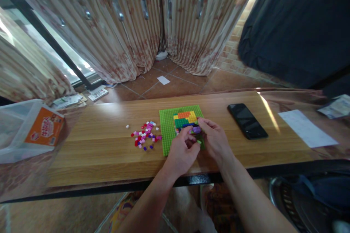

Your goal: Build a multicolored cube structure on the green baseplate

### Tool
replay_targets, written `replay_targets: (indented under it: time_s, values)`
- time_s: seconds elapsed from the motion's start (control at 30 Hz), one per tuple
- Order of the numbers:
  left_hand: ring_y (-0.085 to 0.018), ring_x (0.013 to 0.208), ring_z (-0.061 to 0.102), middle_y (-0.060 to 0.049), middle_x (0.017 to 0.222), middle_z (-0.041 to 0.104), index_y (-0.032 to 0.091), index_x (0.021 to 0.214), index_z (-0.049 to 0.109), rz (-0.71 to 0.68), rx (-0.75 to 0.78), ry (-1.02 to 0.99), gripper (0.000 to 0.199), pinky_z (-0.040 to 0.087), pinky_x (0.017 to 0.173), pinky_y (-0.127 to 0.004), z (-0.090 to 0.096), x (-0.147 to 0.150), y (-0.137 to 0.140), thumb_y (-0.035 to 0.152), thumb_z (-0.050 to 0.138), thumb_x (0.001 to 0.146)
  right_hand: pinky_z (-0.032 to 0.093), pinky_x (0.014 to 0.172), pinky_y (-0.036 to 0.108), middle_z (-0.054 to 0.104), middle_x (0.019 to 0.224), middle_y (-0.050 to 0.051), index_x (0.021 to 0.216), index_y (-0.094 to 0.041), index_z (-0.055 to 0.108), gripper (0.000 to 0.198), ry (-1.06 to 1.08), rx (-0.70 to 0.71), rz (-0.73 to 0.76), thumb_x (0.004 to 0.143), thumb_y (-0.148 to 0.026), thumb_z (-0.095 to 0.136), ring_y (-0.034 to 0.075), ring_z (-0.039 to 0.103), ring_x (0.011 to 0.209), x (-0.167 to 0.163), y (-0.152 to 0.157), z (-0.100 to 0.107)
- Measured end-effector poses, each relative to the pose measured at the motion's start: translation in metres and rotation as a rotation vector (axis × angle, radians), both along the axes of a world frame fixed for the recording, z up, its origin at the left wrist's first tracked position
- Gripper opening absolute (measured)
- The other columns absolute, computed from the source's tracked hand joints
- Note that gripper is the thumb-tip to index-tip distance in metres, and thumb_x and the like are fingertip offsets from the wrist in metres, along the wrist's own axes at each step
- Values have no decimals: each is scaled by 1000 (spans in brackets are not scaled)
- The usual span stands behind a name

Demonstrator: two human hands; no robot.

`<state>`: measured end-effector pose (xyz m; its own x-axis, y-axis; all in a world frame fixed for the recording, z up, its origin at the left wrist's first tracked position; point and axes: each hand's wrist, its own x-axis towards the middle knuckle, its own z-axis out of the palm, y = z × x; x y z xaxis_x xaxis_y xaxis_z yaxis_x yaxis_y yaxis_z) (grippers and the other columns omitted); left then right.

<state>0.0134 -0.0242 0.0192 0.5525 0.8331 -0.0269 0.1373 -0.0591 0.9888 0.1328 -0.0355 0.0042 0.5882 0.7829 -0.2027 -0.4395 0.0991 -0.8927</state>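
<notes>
A green studded baseplate [168, 127] lies on the wooden table, and a block of orange, yellow, green and blue bricks [183, 119] is built up on it. Over the block's near side are both my hands. My left hand [183, 151] has its fingers curled at the near edge, with a small pale green brick [199, 142] by its fingertips; whether it grips that brick I cannot make out. My right hand [214, 136] has its fingers closed at the block's right side, against a purple brick [196, 130]. The fingers partly hide the front of the block.
Left of the baseplate is a loose pile of small pink, red, white and purple bricks [143, 136]. A black phone [247, 121] and a white paper sheet [308, 128] lie to the right. At far left stands a clear plastic bin [19, 131] with an orange label.
</notes>
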Motion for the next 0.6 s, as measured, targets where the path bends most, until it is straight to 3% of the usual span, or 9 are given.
replay_targets:
  time_s: [0.27, 0.4, 0.6]
  values:
    - [-10, 62, 57, 3, 73, 61, 16, 124, 49, -35, 47, 62, 51, 43, 59, -22, 1, 0, 1, 8, 56, 74, 42, 56, 24, 60, 64, -4, 69, -19, 64, 30, 0, 10, -84, 61, -43, 80, 9, 52, 57, -7, 5, -4]
    - [-11, 66, 61, 2, 75, 63, 17, 122, 47, -56, 61, 37, 49, 46, 61, -22, 0, 1, 0, 6, 53, 75, 41, 54, 23, 58, 62, -5, 70, -18, 64, 33, -94, -51, -167, 61, -46, 79, 8, 49, 55, -12, 7, -6]
    - [-12, 71, 63, -1, 81, 66, 17, 112, 51, -46, 55, 11, 40, 49, 65, -23, -4, 4, 1, 5, 53, 74, 40, 54, 24, 57, 60, -4, 69, -17, 64, 35, -185, -67, -165, 61, -49, 76, 9, 47, 54, -10, 10, -8]
